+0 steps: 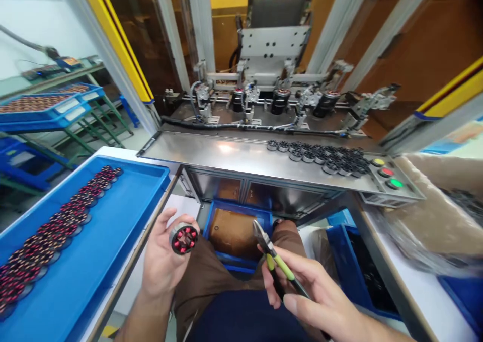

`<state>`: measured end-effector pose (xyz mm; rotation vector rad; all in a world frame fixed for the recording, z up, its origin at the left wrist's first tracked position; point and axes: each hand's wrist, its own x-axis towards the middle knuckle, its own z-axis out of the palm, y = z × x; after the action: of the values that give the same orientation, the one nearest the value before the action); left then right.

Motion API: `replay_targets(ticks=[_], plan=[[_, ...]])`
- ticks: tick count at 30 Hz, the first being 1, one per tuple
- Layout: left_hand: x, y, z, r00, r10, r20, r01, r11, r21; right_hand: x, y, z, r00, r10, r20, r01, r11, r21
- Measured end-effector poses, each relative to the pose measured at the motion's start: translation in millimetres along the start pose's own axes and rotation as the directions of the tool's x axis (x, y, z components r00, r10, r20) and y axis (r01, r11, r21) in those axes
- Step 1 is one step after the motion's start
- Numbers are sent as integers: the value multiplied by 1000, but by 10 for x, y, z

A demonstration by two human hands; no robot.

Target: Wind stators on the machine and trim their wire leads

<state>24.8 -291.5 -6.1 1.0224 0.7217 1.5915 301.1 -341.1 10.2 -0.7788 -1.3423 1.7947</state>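
Two hands are at work above the lap: the left hand (162, 264) pinches a core (184, 238) by its rim, its pink-and-black face showing; the right hand (320, 289) wraps the pliers (278, 262), their jaws apart from the core. A firm rim grip and jaws guided clear of the windings would likely serve best. Leftward, a tray (116, 224) holds more cores (71, 211); ahead, black rings (320, 156) sit on a ledge (211, 148).
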Motion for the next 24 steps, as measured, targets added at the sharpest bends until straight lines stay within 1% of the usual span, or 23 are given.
replay_targets(ticks=[1, 2, 5, 7, 11, 14, 16, 19, 21, 23, 24], plan=[[18, 4, -10, 999, -39, -3, 39, 997, -59, -4, 3, -5, 1000, 24, 5, -24, 1000, -2], [31, 7, -24, 998, -62, -7, 61, 995, -81, -8, 7, -9, 999, 45, 12, -45, 999, -4], [34, 0, -72, 997, -79, -19, 78, 996, -46, -29, 33, -11, 996, 83, 17, -83, 996, -13], [14, -15, -98, 996, -85, -26, 85, 996, -22, -51, 54, -6, 995, 99, 0, -99, 995, -4], [-31, -33, -123, 994, -102, -33, 102, 995, 2, -95, 88, -1, 993, 113, -39, -112, 993, 31], [-48, -21, -115, 992, -115, -42, 115, 993, 5, -116, 96, -2, 993, 111, -37, -111, 994, 15], [-42, -18, -90, 991, -131, -27, 129, 990, -56, -119, 85, 4, 992, 117, -45, -117, 993, 7], [-15, -34, -32, 988, -153, 30, 156, 972, -175, -108, 54, 21, 989, 126, -81, -126, 992, 13], [-17, -34, -18, 987, -157, 38, 162, 967, -195, -107, 62, 19, 988, 133, -82, -132, 991, 12], [-70, 10, -81, 988, -155, 3, 153, 976, -157, -128, 134, -20, 986, 152, -72, -151, 988, 8], [-121, 56, -156, 988, -154, -29, 149, 982, -118, -144, 201, -60, 983, 166, -75, -166, 986, 9]])
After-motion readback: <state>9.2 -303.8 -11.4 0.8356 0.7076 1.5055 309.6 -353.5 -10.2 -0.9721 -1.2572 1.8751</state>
